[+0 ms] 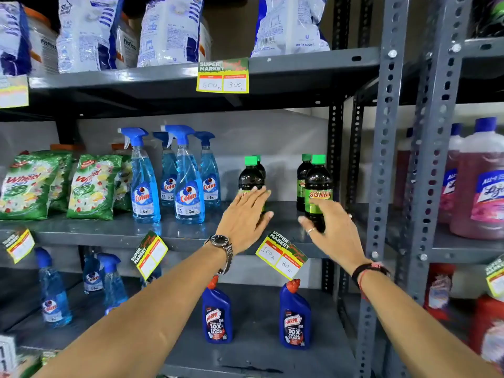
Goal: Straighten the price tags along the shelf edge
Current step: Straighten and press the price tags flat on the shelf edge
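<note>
A yellow price tag [282,255] marked 100 and 80 hangs tilted on the middle shelf edge [109,236], just below and between my hands. Two more tags [149,255] [19,245] sit crooked further left. The upper shelf's tag [223,76] looks level. My left hand [245,216] lies with spread fingers against a dark green-capped bottle [251,175]. My right hand [332,233] wraps around the base of the Sunny bottle [317,186].
Blue Colin spray bottles [188,186] and green Wheel bags [27,186] stand to the left on the same shelf. Harpic bottles [217,317] are on the shelf below. A grey slotted upright [381,159] borders the right; pink cleaner bottles [480,186] stand beyond it.
</note>
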The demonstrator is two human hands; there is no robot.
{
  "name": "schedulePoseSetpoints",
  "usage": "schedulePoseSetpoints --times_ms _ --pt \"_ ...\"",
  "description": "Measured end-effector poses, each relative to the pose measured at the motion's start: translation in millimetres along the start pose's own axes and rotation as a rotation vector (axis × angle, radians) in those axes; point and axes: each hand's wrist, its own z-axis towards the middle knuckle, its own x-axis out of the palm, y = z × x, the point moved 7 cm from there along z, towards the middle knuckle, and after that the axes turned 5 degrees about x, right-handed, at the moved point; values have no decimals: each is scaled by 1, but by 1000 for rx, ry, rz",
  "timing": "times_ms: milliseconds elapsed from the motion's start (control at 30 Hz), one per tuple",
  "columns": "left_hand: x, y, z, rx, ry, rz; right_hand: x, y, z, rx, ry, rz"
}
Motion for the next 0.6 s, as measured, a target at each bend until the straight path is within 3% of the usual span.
schedulePoseSetpoints --times_ms 200,400,600 --pt "28 -1 -23 -45 93 -129 32 -38 -38 158 182 2" --pt "38 3 -25 -101 70 -214 44 -43 -44 60 218 -50" --pt "44 3 -23 -96 67 -145 43 -45 -40 19 164 -76"
